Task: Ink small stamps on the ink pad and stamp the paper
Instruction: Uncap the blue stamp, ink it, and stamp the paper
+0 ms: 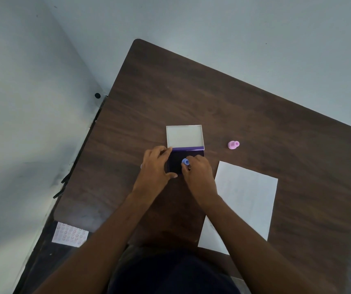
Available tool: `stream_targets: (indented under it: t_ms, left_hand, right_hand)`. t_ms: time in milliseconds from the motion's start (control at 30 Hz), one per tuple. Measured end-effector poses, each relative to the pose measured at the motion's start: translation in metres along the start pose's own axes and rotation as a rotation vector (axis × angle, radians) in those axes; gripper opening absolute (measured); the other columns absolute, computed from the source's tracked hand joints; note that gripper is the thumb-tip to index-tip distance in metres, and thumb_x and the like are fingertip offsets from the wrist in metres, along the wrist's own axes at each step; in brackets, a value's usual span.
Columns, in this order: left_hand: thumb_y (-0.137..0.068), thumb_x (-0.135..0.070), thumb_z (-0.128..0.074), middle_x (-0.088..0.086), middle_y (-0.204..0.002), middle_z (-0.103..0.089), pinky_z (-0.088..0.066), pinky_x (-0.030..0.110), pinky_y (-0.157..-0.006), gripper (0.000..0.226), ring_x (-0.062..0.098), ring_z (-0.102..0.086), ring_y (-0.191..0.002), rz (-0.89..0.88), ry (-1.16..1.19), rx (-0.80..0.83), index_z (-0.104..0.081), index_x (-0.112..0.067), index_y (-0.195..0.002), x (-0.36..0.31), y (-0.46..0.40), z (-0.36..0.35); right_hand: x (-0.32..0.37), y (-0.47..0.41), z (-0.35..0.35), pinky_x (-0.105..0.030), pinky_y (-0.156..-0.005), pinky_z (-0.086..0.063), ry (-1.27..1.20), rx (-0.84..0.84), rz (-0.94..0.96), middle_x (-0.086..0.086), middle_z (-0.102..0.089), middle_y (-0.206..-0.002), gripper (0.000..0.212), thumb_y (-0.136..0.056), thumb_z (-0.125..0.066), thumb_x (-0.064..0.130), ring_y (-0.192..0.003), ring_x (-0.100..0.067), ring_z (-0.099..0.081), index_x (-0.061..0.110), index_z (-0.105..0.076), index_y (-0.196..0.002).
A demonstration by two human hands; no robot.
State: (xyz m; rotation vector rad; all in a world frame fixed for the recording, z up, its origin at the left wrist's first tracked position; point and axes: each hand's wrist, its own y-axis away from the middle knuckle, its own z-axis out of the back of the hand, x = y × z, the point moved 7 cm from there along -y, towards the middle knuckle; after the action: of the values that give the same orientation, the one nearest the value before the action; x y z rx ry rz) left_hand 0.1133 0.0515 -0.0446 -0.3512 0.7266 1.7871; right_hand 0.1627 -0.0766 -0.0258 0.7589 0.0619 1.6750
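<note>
Pinching a small blue stamp (185, 161) in its grip, the right hand (199, 172) is pressing it onto the open ink pad (175, 161) mid-desk (234, 107), while the left hand (156, 168), fingers spread, is bracing the pad's edge; white paper (246, 198) is lying just right.

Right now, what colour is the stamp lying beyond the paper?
Pink stamp, clearest in the head view.
</note>
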Motion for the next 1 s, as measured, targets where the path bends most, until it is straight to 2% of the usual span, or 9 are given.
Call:
stream_targets:
  t_ms: [567,1000]
  left_hand:
    - [-0.070,-0.035,-0.082,0.011,-0.139,-0.046,-0.038,0.033,-0.102,0.086,0.026,-0.039,-0.125,-0.018,-0.033,-0.036,-0.042,-0.012,-0.143,-0.0009,0.0012,0.0010]
    - [-0.073,-0.036,-0.080,0.013,-0.137,-0.045,-0.037,0.032,-0.103,0.087,0.025,-0.040,-0.123,-0.028,-0.121,0.020,-0.037,-0.011,-0.145,-0.0063,0.0017,-0.0014]
  right_hand:
    - [0.0027,-0.0014,-0.0021,-0.027,-0.097,-0.042,0.033,0.013,0.049,-0.014,-0.062,-0.121,0.032,-0.096,-0.053,0.024,-0.106,-0.024,-0.058,0.003,-0.058,-0.119]
    - [-0.0037,-0.0003,-0.0009,-0.028,-0.097,-0.043,-0.024,0.015,0.041,-0.012,-0.062,-0.121,0.031,-0.095,-0.054,0.026,-0.106,-0.023,-0.058,0.007,-0.060,-0.119]
